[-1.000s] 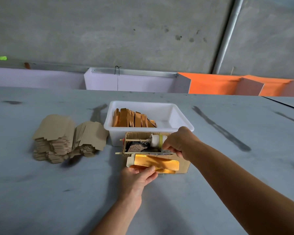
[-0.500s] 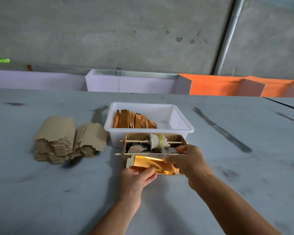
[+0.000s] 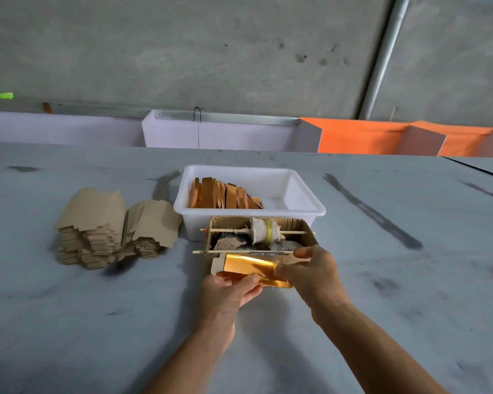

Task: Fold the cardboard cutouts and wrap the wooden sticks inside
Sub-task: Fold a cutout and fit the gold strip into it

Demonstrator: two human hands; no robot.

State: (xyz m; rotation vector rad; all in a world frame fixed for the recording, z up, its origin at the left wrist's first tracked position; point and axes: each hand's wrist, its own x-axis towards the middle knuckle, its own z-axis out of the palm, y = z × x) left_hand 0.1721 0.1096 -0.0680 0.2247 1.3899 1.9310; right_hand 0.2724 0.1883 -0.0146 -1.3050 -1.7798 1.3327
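- The cardboard cutout point(image 3: 249, 269), gold-faced on its inner side, lies on the grey table point(image 3: 97, 322) just in front of the person, with its long axis running left to right across the view.
- The left hand point(image 3: 229, 290) pinches the cutout's near edge towards its left end, thumb on top and fingers curled under the card.
- The right hand point(image 3: 313, 273) grips the right end, its fingers curled over the card from the far side; what lies under its palm is hidden.
- Both hands touch the cutout, so neither is nearer; the left holds the near long edge, the right covers the right end.
- Whether a wooden stick already lies inside the fold cannot be told.
- The relation that matters: the fold lines seem to run along the long axis, so the next fold would likely roll the near edge up and away from the person.
- More wooden sticks point(image 3: 225, 194) stand on edge in the left part of the white tray point(image 3: 305, 204), beyond the hands.
- A small open cardboard box point(image 3: 308, 227) with a spool on a skewer point(image 3: 264, 231) sits between tray and cutout, just beside the cutout's far edge.
- The stack of flat cutouts point(image 3: 108, 226) is well to the left, closer to the left hand.
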